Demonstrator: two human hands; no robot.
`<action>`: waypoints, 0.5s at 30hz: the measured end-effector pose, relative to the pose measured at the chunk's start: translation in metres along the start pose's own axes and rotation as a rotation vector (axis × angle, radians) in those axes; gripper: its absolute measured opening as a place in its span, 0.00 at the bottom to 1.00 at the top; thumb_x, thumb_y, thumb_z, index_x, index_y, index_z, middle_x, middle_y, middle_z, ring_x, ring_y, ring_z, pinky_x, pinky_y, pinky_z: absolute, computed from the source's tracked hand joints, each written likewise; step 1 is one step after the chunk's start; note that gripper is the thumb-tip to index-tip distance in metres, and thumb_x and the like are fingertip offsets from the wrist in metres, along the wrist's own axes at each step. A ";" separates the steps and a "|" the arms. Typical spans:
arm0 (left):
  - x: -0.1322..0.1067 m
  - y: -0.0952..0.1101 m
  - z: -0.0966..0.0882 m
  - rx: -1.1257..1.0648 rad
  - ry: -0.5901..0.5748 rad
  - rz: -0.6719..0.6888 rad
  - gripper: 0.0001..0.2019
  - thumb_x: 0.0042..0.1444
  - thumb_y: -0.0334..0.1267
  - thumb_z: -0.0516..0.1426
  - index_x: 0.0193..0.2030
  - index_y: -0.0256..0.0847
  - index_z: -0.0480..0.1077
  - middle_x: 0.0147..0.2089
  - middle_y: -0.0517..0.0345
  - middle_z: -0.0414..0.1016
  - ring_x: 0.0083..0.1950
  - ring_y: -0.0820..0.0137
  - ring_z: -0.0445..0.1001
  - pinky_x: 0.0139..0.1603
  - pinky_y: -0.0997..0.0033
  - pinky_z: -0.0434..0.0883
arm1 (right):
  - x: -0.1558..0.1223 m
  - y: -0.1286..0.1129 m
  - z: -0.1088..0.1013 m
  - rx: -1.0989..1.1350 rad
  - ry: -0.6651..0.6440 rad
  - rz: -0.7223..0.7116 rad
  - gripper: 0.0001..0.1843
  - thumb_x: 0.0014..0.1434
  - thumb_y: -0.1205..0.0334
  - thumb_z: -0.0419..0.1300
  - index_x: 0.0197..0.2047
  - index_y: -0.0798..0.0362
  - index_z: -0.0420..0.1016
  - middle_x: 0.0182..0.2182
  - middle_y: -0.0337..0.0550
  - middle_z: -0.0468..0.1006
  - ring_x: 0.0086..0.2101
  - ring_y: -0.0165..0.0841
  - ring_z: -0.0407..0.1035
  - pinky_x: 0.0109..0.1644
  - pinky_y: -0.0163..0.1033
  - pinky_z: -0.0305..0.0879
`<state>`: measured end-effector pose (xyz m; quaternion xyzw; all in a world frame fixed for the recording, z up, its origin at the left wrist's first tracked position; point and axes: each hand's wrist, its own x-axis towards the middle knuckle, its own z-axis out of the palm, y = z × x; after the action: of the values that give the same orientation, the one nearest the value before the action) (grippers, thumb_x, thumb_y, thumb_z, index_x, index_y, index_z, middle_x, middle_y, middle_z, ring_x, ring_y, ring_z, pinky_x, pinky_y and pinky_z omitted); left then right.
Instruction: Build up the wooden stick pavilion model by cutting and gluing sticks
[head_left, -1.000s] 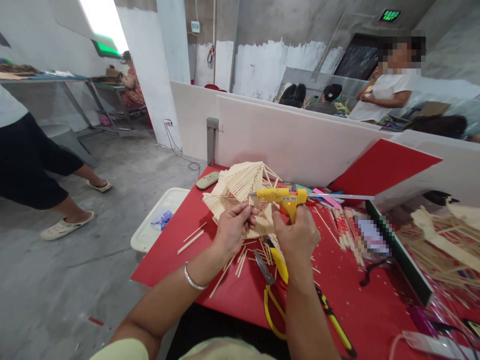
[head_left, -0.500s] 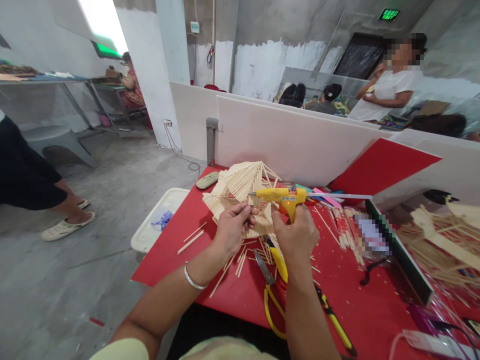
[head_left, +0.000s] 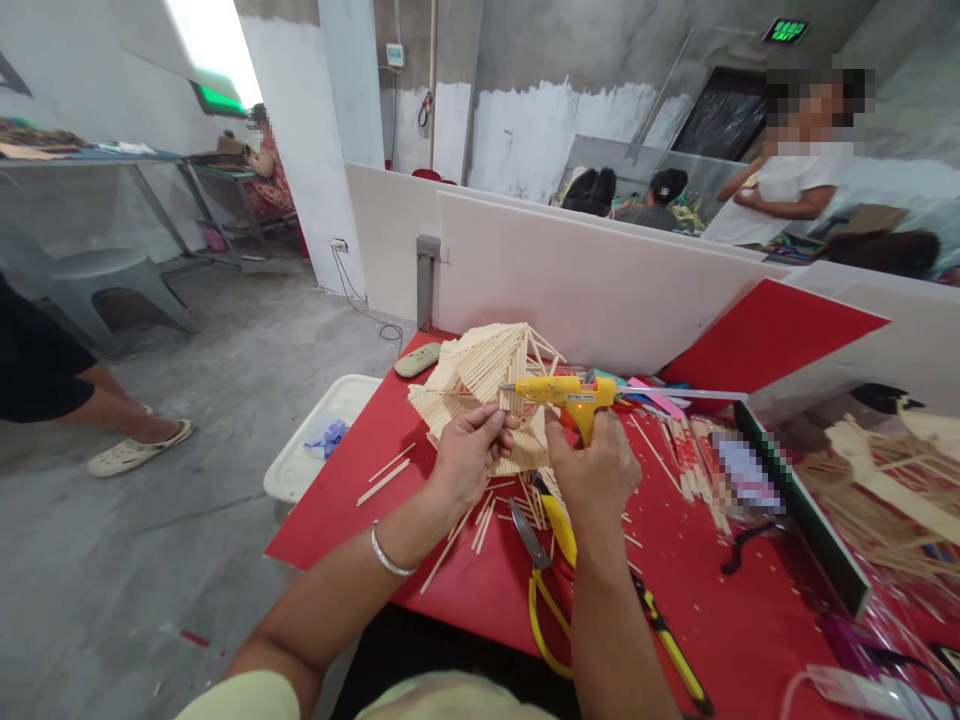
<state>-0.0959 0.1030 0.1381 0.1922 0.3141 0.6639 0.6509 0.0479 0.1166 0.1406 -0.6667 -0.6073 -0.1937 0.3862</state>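
Observation:
My right hand [head_left: 596,460] is wrapped round the grip of a yellow hot glue gun [head_left: 555,389], its nozzle pointing left and a clear glue stick [head_left: 682,393] sticking out behind. Thumb and fingers of my left hand [head_left: 469,450] are pinched together just below the nozzle; whatever they hold is too small to make out. Directly behind both hands stands a model built of thin wooden sticks [head_left: 487,358], with sloping roof-like faces; my hands hide part of it. Loose wooden sticks [head_left: 484,525] lie under my wrists, beside pliers with yellow handles [head_left: 551,610].
A yellow-black utility knife [head_left: 675,650] lies on the red tabletop [head_left: 480,600]. Near the far edge is a beige oval case [head_left: 418,360]. Bundled sticks [head_left: 686,455] lie at right, by a white partition [head_left: 585,280]. A white bin [head_left: 292,455] stands left; other people are around.
My hands and the glue gun keep nearly the same pose against the model. The view has shifted slightly, and the person walking at left has moved further out of frame.

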 end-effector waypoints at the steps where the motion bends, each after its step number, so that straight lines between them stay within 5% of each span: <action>1: 0.000 0.000 0.000 0.001 -0.003 0.002 0.16 0.46 0.35 0.70 0.39 0.33 0.72 0.31 0.54 0.79 0.24 0.78 0.71 0.25 0.79 0.67 | 0.000 0.000 0.000 -0.001 0.002 -0.003 0.25 0.60 0.38 0.55 0.42 0.53 0.72 0.30 0.42 0.73 0.29 0.33 0.65 0.33 0.39 0.50; 15: 0.000 0.000 -0.001 0.004 -0.006 -0.004 0.14 0.47 0.34 0.69 0.39 0.33 0.72 0.32 0.54 0.78 0.25 0.77 0.71 0.26 0.78 0.67 | 0.000 0.000 -0.001 0.003 -0.005 0.007 0.24 0.59 0.38 0.55 0.39 0.53 0.72 0.30 0.42 0.73 0.29 0.33 0.65 0.32 0.39 0.49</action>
<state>-0.0962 0.1028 0.1376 0.1946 0.3139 0.6615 0.6527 0.0477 0.1165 0.1414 -0.6688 -0.6062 -0.1897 0.3862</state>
